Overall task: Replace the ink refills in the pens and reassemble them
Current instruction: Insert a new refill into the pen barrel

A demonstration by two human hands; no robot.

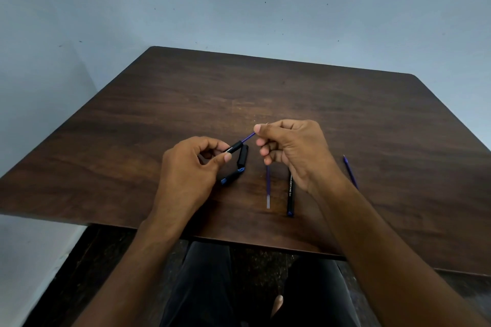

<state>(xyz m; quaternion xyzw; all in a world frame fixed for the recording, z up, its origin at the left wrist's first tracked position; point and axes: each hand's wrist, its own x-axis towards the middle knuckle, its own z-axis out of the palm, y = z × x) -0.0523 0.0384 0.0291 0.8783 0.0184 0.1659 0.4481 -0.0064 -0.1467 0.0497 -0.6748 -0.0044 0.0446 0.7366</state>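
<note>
My left hand grips a black pen barrel above the table. A blue ink refill sticks out of the barrel's open end, and my right hand pinches the refill near its metal tip. Two black pen caps with blue ends lie on the table just under the barrel. A second blue refill lies in front of my right hand, next to another black pen barrel. A third blue refill lies to the right, partly behind my right forearm.
The dark wooden table stands against a pale blue wall, with its near edge just above my lap. My legs and a bare foot show below the table edge.
</note>
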